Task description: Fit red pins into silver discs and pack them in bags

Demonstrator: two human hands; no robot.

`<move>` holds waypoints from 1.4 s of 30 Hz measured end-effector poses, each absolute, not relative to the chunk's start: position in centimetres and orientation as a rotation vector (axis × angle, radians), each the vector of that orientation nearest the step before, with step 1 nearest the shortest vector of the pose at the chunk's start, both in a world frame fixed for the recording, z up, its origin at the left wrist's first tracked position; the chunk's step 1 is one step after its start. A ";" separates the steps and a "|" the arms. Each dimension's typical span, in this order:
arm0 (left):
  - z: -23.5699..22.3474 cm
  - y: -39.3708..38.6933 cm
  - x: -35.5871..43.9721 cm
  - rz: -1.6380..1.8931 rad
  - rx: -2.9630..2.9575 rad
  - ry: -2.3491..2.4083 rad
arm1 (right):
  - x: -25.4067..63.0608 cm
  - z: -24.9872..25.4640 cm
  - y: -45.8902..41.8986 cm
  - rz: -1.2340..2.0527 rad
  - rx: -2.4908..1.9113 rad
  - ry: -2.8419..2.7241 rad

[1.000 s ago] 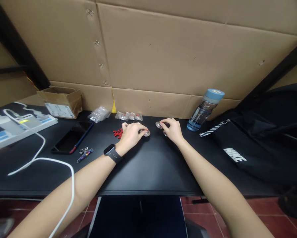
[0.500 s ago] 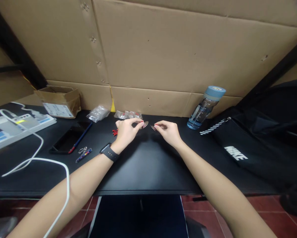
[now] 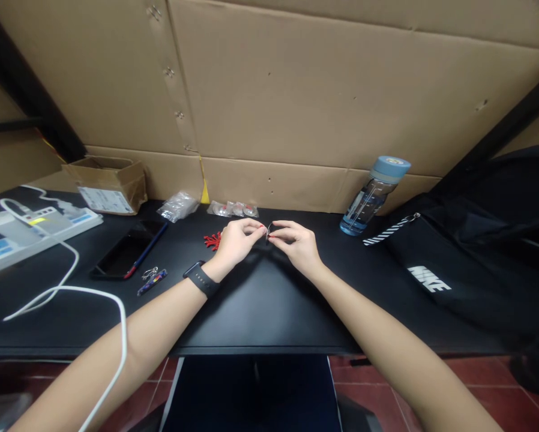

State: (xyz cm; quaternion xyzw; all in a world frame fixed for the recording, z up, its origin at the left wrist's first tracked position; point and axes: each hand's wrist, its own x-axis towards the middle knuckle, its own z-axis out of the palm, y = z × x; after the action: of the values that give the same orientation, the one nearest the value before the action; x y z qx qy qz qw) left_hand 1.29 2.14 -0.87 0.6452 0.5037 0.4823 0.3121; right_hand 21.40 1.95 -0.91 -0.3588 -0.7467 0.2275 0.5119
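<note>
My left hand (image 3: 236, 241) and my right hand (image 3: 295, 242) meet above the middle of the black desk (image 3: 260, 300). Both pinch small round metal discs (image 3: 268, 231) held edge-on and pressed together between the fingertips. A black smartwatch (image 3: 200, 278) sits on my left wrist. Just left of my left hand a small red branched piece (image 3: 212, 240) lies on the desk. Several small clear bags (image 3: 233, 209) with red-and-silver bits lie behind the hands by the cardboard wall.
A blue-capped water bottle (image 3: 373, 195) stands at the back right, beside a black bag (image 3: 472, 264). At the left lie a phone (image 3: 123, 252), a pen, a key ring (image 3: 153, 278), a power strip (image 3: 26, 231) with a white cable (image 3: 93, 294), and a cardboard box (image 3: 107, 183).
Both hands lifted a metal disc each off the desk and brought them together at the centre, where the discs now touch.
</note>
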 end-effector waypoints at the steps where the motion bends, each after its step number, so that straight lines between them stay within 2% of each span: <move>1: -0.7 2.1 1.2 1.218 1.749 1.369 | 21.5 -1.2 2.2 0.589 -0.874 -1.791; 7: 0.1 1.7 1.2 0.786 2.032 1.637 | 21.8 -2.6 3.2 0.876 -0.913 -1.797; 15: 0.1 1.6 1.2 0.773 2.018 1.662 | 22.3 -3.4 4.1 0.911 -0.852 -1.866; 23: 1.1 1.8 0.8 0.745 2.196 1.615 | 21.7 -3.6 4.5 0.767 -0.842 -1.926; 26: 2.5 2.7 -1.6 0.887 2.285 1.702 | 21.5 -3.5 4.4 0.741 -0.837 -1.954; 31: 3.5 4.7 -10.4 1.235 1.973 2.255 | 21.3 -3.1 4.2 0.669 -0.804 -2.038; 33: 3.0 5.1 -14.2 1.108 1.877 2.409 | 21.4 -2.9 4.0 0.652 -0.791 -2.066; 37: 1.5 5.6 -18.2 0.689 1.840 2.425 | 21.6 -2.7 3.7 0.698 -0.783 -2.064; 42: 0.9 5.6 -18.4 0.706 1.785 2.546 | 21.8 -2.9 3.7 0.718 -0.784 -2.040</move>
State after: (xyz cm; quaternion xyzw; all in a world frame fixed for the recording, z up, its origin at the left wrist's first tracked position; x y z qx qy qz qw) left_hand -18.45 5.60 0.87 0.5597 0.7982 0.2214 -0.0235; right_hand 21.84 3.70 -2.87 -0.3111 -0.8095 0.2848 0.4084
